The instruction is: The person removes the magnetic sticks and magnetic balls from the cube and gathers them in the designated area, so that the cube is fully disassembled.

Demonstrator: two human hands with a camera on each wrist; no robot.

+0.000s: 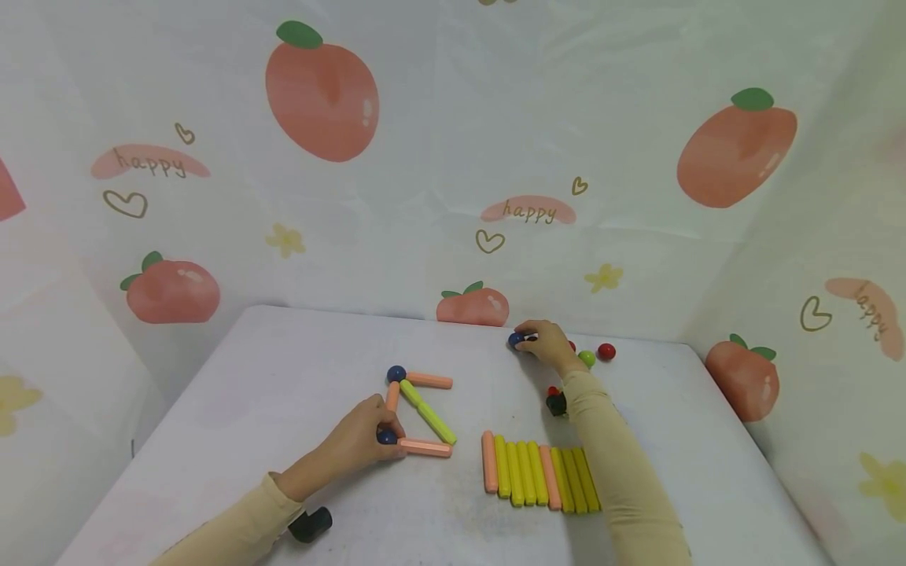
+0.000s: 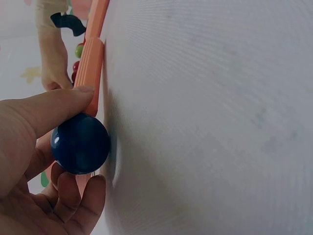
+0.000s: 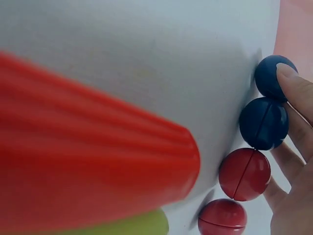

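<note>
My left hand [image 1: 364,436] holds a dark blue ball [image 2: 80,143] between thumb and fingers at the end of an orange stick [image 1: 425,448]. The thumb lies against the stick in the left wrist view. Another orange stick [image 1: 392,397] runs from there to a second blue ball [image 1: 396,374], where an orange stick [image 1: 430,380] and yellow-green sticks [image 1: 428,411] meet. At the back of the table my right hand [image 1: 548,344] pinches a blue ball [image 3: 271,76], thumb on top. Beside that ball sits another blue ball [image 3: 264,123], then a red ball [image 3: 244,174].
Several yellow and orange sticks [image 1: 524,472] lie in a row at the front, partly behind the right sleeve. Back right are a green ball [image 1: 587,358] and a red ball [image 1: 606,351]. A grooved red stick [image 3: 98,152] looms close in the right wrist view.
</note>
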